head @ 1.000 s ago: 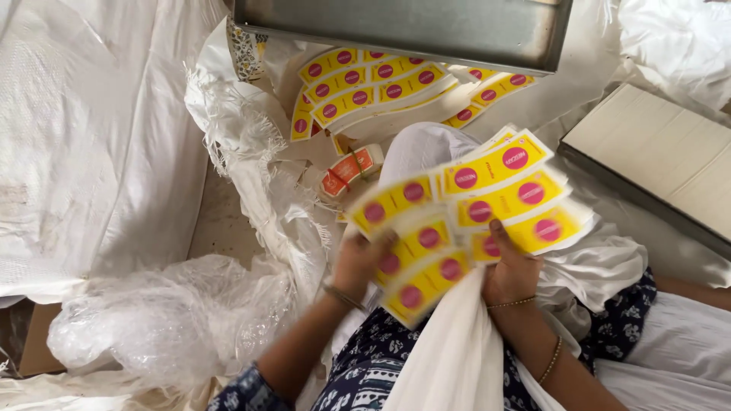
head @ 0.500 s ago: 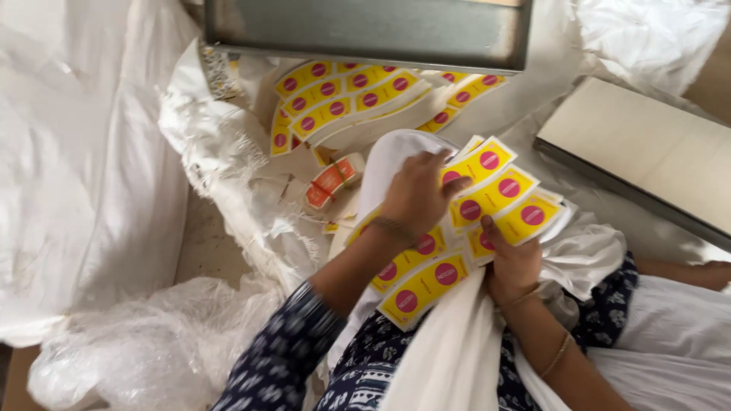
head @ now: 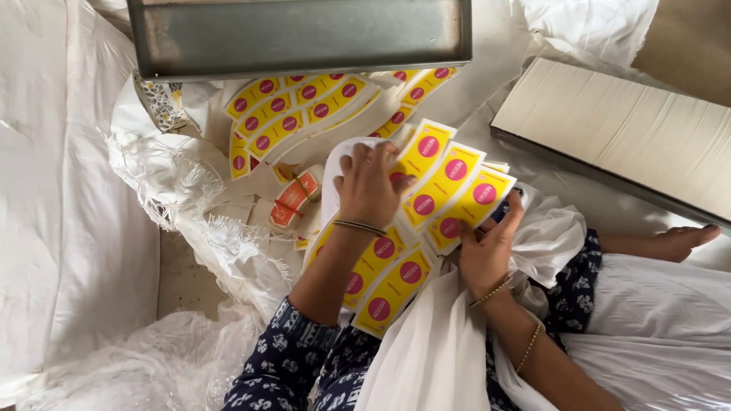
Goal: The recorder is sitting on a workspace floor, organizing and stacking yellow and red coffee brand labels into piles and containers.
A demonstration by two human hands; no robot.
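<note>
Yellow curved paper labels with pink dots (head: 445,190) sat fanned in our right hand (head: 487,255), grip pinching them; left hand (head: 371,186) lay flat, unclenched. Fan looked ready to slide apart.

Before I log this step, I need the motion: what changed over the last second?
The left hand came up from under the fanned yellow labels and now lies flat on top of them. The right hand keeps gripping the fan's lower edge. The second stack of labels, the grey tray and the white cloth stayed put.
</note>
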